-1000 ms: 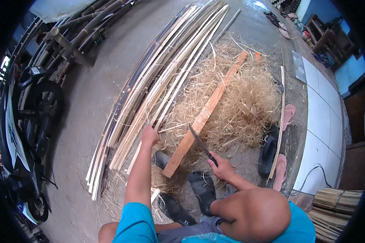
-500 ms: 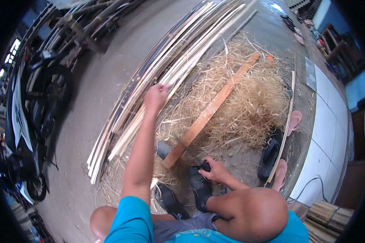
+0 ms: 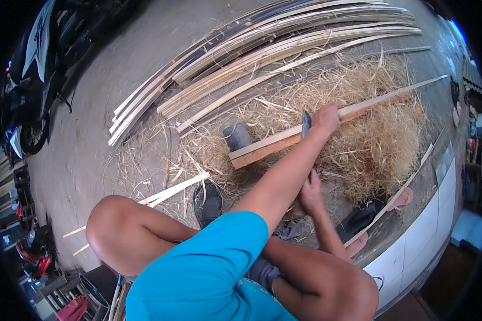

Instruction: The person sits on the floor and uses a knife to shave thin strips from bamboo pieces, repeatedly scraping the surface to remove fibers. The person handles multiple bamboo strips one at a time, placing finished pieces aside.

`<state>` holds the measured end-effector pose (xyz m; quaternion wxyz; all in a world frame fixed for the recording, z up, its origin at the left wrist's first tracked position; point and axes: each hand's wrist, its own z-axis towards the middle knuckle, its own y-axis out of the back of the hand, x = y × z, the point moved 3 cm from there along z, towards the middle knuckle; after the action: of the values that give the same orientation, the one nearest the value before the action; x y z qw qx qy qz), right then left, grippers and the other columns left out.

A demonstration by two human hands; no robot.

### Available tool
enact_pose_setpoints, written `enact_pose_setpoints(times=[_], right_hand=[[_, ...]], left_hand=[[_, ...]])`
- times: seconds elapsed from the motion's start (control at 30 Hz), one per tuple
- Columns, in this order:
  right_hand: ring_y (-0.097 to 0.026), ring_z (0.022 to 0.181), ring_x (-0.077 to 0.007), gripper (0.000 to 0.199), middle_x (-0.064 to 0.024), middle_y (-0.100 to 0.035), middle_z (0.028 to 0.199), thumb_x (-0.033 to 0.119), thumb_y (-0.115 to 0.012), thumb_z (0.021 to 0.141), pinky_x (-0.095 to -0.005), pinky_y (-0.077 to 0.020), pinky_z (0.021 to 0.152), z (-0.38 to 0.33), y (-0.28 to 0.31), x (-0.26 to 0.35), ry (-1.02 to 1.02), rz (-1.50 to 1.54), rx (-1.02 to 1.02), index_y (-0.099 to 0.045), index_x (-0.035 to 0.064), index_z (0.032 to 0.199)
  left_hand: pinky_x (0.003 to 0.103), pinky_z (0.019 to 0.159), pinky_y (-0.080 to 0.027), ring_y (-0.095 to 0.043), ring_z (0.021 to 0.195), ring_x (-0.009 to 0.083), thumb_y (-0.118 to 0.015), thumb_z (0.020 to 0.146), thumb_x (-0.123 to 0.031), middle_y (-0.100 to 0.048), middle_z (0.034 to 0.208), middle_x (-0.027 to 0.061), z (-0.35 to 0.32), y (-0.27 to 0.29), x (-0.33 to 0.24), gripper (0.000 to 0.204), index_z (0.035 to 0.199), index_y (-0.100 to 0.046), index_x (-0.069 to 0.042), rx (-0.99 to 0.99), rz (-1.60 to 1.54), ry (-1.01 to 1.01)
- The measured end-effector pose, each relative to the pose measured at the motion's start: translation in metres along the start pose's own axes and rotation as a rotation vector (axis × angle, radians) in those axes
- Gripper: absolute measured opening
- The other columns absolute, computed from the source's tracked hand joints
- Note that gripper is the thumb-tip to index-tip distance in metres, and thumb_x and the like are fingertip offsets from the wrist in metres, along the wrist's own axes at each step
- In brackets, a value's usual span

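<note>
A long pale wooden strip (image 3: pixel 273 140) lies along the top of an orange-brown board (image 3: pixel 266 154), which slants over a heap of curly shavings (image 3: pixel 383 160). My left hand (image 3: pixel 326 119) is closed around the strip, past its middle. Across the strip, beside that hand, stands the dark blade of a knife (image 3: pixel 306 122). My right hand (image 3: pixel 311 195) is wrapped round the knife's handle on the near side of the board; my left forearm hides the part between. A dark grey cylinder (image 3: pixel 237 136) touches or sits close to the board's near end.
Bundles of long pale and dark strips (image 3: pixel 241 67) lie beyond the board. Two loose strips (image 3: pixel 179 187) rest near my left knee. A dark shoe (image 3: pixel 207 204) is by the shavings. Pink sandals (image 3: pixel 401 199) and a white tiled ledge (image 3: pixel 420 235) are on the right; a motorcycle (image 3: pixel 37 69) stands far left.
My left hand has moved from over the bundle to the board and now grips a strip laid on it. My right hand has risen from beside my foot, bringing the knife to the strip. The view has turned.
</note>
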<state>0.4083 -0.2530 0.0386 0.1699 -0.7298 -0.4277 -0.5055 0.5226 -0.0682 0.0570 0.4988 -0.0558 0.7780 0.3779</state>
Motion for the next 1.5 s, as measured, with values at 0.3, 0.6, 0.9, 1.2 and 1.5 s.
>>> enact_pose_setpoints(times=[0.3,0.6,0.9,1.2,1.5], right_hand=[[-0.057,0.124,-0.0329,0.072,-0.0186,-0.062,0.133,0.021,-0.086,0.072,-0.0430,-0.0431,0.107,-0.029,-0.045,0.031,-0.211,-0.122,0.615,-0.056,-0.0001,0.134],[-0.070,0.080,-0.0200,0.043,-0.0178,-0.068,0.109,0.024,-0.062,0.094,-0.0304,-0.0568,0.061,-0.017,-0.037,0.026,-0.072,0.018,0.254,-0.056,0.0001,0.130],[-0.068,0.071,-0.0211,0.030,-0.0143,-0.070,0.094,0.020,-0.061,0.093,-0.0367,-0.0555,0.062,-0.027,-0.043,0.039,0.104,-0.121,0.379,-0.063,-0.0020,0.114],[-0.068,0.099,-0.0323,0.044,-0.0203,-0.071,0.109,0.026,-0.072,0.086,-0.0429,-0.0535,0.087,-0.039,-0.047,0.044,0.080,-0.454,0.518,-0.066,-0.0029,0.119],[-0.070,0.095,-0.0275,0.034,-0.0200,-0.070,0.112,0.024,-0.063,0.097,-0.0380,-0.0560,0.079,-0.075,-0.085,0.021,0.092,-0.363,0.746,-0.062,0.0013,0.122]], left_hand=[[0.050,0.088,-0.053,-0.067,0.096,0.0437,-0.056,0.092,-0.020,-0.070,0.101,0.0258,0.003,0.005,0.020,0.024,0.097,-0.071,-0.002,-0.030,-0.014,-0.029],[0.049,0.090,-0.053,-0.068,0.098,0.0421,-0.057,0.092,-0.026,-0.070,0.104,0.0244,0.006,0.008,0.023,0.028,0.101,-0.073,-0.005,0.015,-0.038,-0.012],[0.050,0.088,-0.052,-0.068,0.097,0.0427,-0.054,0.095,-0.029,-0.070,0.099,0.0247,0.005,0.003,0.032,0.031,0.097,-0.074,-0.006,-0.057,-0.027,-0.048],[0.050,0.091,-0.051,-0.066,0.103,0.0425,-0.053,0.093,-0.024,-0.069,0.109,0.0246,-0.001,0.008,0.034,0.028,0.098,-0.074,-0.005,-0.002,-0.088,0.001],[0.048,0.093,-0.051,-0.066,0.106,0.0423,-0.054,0.090,-0.021,-0.068,0.112,0.0260,-0.004,0.006,0.041,0.029,0.102,-0.074,-0.004,0.001,-0.135,0.046]])
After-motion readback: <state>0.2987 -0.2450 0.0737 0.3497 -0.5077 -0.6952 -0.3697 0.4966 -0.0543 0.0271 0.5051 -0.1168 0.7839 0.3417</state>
